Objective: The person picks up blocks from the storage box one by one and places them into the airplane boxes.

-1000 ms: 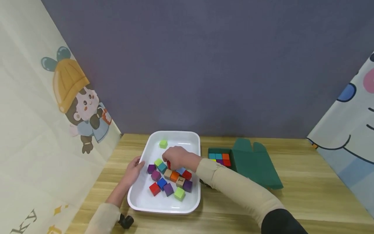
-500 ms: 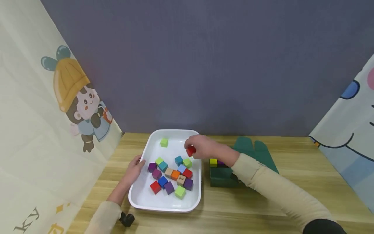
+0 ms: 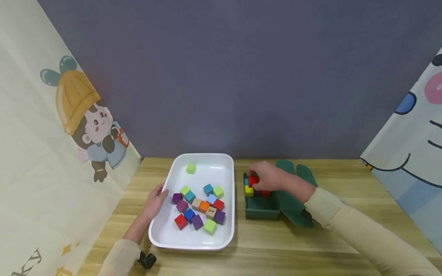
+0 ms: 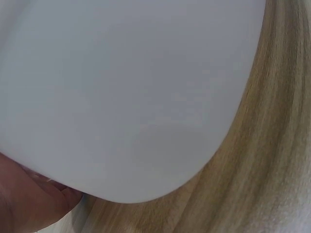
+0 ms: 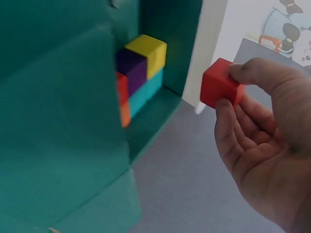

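My right hand [image 3: 269, 176] pinches a red cube [image 5: 221, 83] between thumb and fingertips, above the back part of the green box [image 3: 262, 214]. Inside that box, yellow, purple, red, orange and teal cubes sit packed together, with the yellow cube [image 5: 148, 51] at one corner. My left hand [image 3: 154, 203] grips the left rim of the white tray [image 3: 154, 230], thumb over the edge; its other fingers are mostly hidden. Scattered in the tray are several cubes, among them an orange cube [image 3: 204, 207], a wooden cube with a dark mark [image 3: 211, 212] and a lone light green cube [image 3: 190, 168].
The green lid [image 3: 293, 209] of the box lies folded out to the right, partly under my right forearm. Tray and box stand side by side on a wood-grain table [image 3: 276, 249]. A grey-blue panel [image 3: 221, 96] rises along the back.
My right hand has lifted the red cube out of the tray and carried it right, over the green box. The left hand stays at the tray's rim.
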`<move>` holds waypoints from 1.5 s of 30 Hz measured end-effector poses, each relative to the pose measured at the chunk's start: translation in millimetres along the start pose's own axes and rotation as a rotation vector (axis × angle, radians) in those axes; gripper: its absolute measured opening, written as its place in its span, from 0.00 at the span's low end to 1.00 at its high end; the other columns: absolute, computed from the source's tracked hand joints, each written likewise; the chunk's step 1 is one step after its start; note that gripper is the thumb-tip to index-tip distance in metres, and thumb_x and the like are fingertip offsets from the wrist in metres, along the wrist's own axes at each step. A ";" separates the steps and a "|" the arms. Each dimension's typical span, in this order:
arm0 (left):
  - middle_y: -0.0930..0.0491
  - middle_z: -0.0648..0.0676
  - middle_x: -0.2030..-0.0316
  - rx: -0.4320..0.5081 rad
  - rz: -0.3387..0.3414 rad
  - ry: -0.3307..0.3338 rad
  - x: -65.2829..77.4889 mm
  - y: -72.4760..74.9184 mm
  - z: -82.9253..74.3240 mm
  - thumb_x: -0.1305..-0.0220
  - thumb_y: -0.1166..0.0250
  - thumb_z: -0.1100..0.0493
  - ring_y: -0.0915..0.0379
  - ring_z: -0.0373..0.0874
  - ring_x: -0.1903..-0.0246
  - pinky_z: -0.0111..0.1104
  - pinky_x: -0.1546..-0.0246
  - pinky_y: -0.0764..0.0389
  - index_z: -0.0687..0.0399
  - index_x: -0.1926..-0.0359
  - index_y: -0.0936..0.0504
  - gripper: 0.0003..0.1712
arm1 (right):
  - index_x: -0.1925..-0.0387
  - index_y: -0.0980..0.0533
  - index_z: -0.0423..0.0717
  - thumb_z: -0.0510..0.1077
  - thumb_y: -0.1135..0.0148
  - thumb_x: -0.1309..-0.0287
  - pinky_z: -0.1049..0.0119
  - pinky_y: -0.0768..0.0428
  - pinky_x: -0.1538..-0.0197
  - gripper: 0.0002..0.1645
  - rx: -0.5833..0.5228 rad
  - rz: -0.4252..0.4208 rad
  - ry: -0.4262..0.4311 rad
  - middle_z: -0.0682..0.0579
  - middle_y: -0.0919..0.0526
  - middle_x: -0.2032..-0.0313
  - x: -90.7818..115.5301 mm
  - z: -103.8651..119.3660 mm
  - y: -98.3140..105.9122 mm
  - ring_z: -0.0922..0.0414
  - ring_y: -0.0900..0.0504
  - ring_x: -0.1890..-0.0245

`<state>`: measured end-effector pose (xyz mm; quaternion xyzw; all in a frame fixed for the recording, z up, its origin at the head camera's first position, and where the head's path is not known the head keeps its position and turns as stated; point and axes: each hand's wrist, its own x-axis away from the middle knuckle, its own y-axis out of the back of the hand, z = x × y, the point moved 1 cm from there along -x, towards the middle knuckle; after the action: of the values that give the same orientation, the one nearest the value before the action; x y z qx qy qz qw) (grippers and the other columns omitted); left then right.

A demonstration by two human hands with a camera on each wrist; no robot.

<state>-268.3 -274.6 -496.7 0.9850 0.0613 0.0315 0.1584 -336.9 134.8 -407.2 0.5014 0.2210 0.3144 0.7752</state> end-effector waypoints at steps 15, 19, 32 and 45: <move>0.27 0.75 0.48 -0.016 0.002 0.021 3.3 -0.6 1.1 0.25 0.51 0.59 0.22 0.62 0.56 0.45 0.60 0.16 0.70 0.34 0.37 0.25 | 0.54 0.22 0.44 0.42 0.26 0.51 0.66 0.21 0.65 0.22 0.037 0.072 -0.013 0.57 0.20 0.65 8.0 -10.5 -42.4 0.61 0.25 0.69; 0.27 0.75 0.47 -0.025 0.003 0.015 2.7 0.1 -0.1 0.25 0.52 0.58 0.22 0.62 0.55 0.45 0.59 0.16 0.69 0.33 0.38 0.25 | 0.51 0.24 0.47 0.42 0.25 0.52 0.66 0.22 0.69 0.25 0.049 0.059 -0.047 0.59 0.23 0.70 3.6 -11.6 -48.5 0.61 0.26 0.72; 0.27 0.75 0.49 -0.016 -0.012 -0.005 -0.6 -0.6 2.4 0.26 0.51 0.60 0.22 0.62 0.57 0.45 0.61 0.16 0.70 0.35 0.36 0.24 | 0.50 0.28 0.45 0.45 0.24 0.55 0.68 0.22 0.73 0.31 0.100 -0.058 -0.020 0.57 0.19 0.68 -0.4 -12.3 -63.5 0.61 0.22 0.73; 0.27 0.76 0.49 0.014 -0.003 -0.008 -2.7 0.7 3.7 0.26 0.51 0.61 0.22 0.62 0.57 0.46 0.61 0.16 0.71 0.34 0.37 0.25 | 0.47 0.29 0.47 0.46 0.24 0.54 0.68 0.25 0.77 0.33 0.131 -0.075 -0.049 0.57 0.19 0.69 -0.7 -9.9 -69.0 0.61 0.23 0.75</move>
<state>-270.6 -276.8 -500.1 0.9861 0.0624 0.0271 0.1518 -325.6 120.0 -474.4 0.5499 0.2407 0.2578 0.7571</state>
